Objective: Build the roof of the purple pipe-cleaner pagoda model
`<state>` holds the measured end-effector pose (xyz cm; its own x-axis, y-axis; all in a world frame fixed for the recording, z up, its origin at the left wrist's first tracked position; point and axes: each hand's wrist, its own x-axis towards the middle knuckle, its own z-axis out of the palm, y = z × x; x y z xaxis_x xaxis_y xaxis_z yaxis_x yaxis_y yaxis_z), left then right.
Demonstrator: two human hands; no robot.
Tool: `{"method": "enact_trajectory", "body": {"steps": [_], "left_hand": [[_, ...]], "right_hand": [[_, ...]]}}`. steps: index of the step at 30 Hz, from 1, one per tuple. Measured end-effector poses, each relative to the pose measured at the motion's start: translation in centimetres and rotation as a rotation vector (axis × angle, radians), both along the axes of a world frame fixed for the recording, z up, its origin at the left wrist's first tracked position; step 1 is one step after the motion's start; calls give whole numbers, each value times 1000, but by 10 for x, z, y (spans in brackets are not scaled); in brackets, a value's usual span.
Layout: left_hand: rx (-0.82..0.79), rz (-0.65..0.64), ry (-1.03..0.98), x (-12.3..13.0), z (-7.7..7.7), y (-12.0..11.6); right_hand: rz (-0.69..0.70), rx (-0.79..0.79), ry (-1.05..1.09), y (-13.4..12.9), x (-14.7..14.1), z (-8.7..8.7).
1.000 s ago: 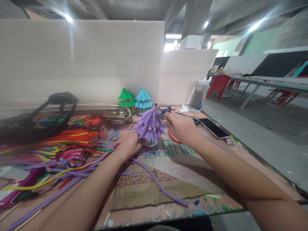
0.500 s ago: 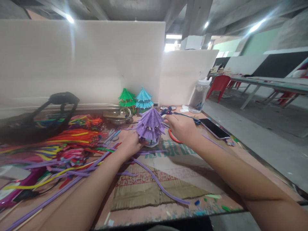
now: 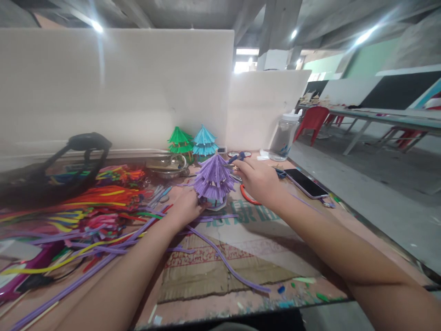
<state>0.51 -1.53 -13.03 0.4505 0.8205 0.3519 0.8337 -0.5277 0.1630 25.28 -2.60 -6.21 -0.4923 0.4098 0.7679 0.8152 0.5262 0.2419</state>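
A purple tiered cone model [image 3: 215, 178] stands upright on the cardboard in the middle. My left hand [image 3: 188, 206] is closed at its lower left side, fingers at the base and partly hidden behind it. To the right of the model, my right hand [image 3: 260, 180] has its fingers bent together near the model's upper edge. A dark blue tool [image 3: 240, 157] shows at those fingertips; its grip is partly hidden. Green [image 3: 179, 140] and light blue [image 3: 204, 140] cone models stand behind. A purple strip [image 3: 229, 266] lies across the cardboard [image 3: 255, 271] in front.
Bundles of coloured strips [image 3: 110, 195] and a dark blurred frame [image 3: 89, 140] fill the left side. A metal bowl [image 3: 167, 168] sits farther back. On the right are a phone [image 3: 305, 183], a clear bottle [image 3: 284, 138] and a red-orange ring [image 3: 248, 196].
The blue tool at my right hand has turned, and my right hand has shifted slightly. My left hand stays at the model's base. The view has moved a little.
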Motion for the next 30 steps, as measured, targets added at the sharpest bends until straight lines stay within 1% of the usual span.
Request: {"method": "enact_trajectory", "body": {"steps": [4, 11, 20, 24, 30], "left_hand": [[49, -15, 24, 2, 4, -2], [96, -16, 47, 4, 6, -3], [103, 26, 88, 3, 5, -4], [129, 17, 87, 2, 3, -2], [104, 31, 92, 3, 3, -2]], "right_hand": [[-5, 9, -4, 1, 0, -2], [18, 28, 0, 1, 0, -2], [-10, 4, 5, 0, -1, -3], [-22, 34, -14, 2, 0, -4], [-15, 51, -17, 2, 1, -5]]}}
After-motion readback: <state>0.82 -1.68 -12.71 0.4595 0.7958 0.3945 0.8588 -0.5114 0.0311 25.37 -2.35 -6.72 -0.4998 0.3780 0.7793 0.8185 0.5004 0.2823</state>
